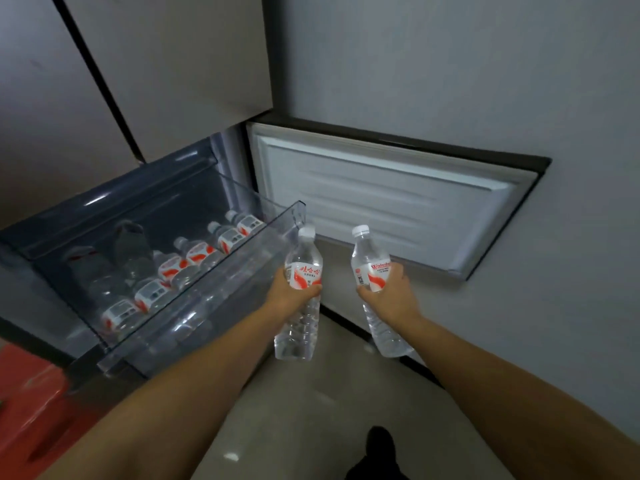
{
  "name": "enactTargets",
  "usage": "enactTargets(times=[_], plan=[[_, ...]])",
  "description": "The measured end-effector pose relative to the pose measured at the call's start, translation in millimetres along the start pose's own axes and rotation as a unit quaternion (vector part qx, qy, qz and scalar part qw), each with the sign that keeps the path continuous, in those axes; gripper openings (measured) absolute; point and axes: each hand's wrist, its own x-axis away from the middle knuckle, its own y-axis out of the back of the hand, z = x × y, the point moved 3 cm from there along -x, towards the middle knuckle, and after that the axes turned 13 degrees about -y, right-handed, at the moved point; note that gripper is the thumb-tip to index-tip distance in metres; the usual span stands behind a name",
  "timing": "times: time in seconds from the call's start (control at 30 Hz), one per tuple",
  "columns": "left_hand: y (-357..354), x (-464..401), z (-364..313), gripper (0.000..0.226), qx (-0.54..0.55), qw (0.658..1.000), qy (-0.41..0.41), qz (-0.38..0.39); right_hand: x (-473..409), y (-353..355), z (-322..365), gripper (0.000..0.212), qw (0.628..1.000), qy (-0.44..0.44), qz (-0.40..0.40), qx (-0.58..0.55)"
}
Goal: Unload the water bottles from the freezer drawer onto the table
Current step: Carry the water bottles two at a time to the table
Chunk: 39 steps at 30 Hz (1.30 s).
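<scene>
the left hand (292, 289) grips one water bottle (300, 299) and the right hand (388, 289) grips another (377, 296), both clear of the freezer drawer (207, 299), where more bottles (194, 258) lie. cold, wet plastic could slip; no counter shows.

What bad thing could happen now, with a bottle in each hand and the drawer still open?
Both the left hand and right hand are full, so neither can shut the freezer drawer, and cold may escape. The open drawer juts out beside the person's legs, so turning away could bump it.
</scene>
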Motion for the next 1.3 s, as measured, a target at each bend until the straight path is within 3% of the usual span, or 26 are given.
enactTargets(times=[0.27, 0.6, 0.97, 1.2, 1.3], plan=[[-108, 25, 9, 0.064, -0.036, 0.986, -0.020, 0.162, 20, 60, -109, 0.062, 0.990, -0.110, -0.085, 0.012], [-284, 82, -14, 0.067, -0.116, 0.937, -0.074, 0.320, 60, 188, -273, 0.062, 0.947, -0.261, -0.184, -0.021], [-483, 194, -50, 0.072, -0.180, 0.860, -0.129, 0.459, 117, 315, -423, 0.070, 0.899, -0.359, -0.241, -0.068], [-591, 270, -65, 0.066, -0.213, 0.785, -0.165, 0.558, 174, 367, -509, 0.071, 0.820, -0.459, -0.314, -0.136], [-633, 302, -69, 0.071, -0.219, 0.735, -0.184, 0.614, 195, 377, -537, 0.074, 0.780, -0.501, -0.335, -0.167]])
